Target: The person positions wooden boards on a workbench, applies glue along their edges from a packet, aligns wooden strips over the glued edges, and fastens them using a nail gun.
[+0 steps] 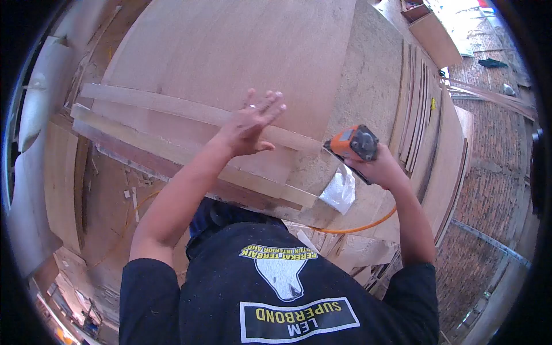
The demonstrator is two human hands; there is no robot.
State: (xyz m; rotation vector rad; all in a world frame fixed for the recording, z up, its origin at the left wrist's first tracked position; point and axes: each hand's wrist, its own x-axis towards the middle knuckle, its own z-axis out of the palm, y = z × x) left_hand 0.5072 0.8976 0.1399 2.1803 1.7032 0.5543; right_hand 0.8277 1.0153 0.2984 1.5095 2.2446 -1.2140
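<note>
My left hand (pixel 253 123) is open with its fingers spread, over a thin wooden strip (pixel 172 105) that lies across a large plywood sheet (pixel 230 52). In my right hand (pixel 382 167) is an orange and black nail gun (pixel 356 144), held by its handle above the worktable near the strip's right end. A second, thicker strip (pixel 149 141) runs along the near edge. Just below the nail gun lies a crumpled white plastic bag (pixel 340 190).
Long narrow boards (pixel 411 109) are stacked on the right side of the table. An orange hose (pixel 356 228) curves along the near edge. More boards (pixel 60 172) stand at the left. Beyond the right side is a brick floor (pixel 491 195).
</note>
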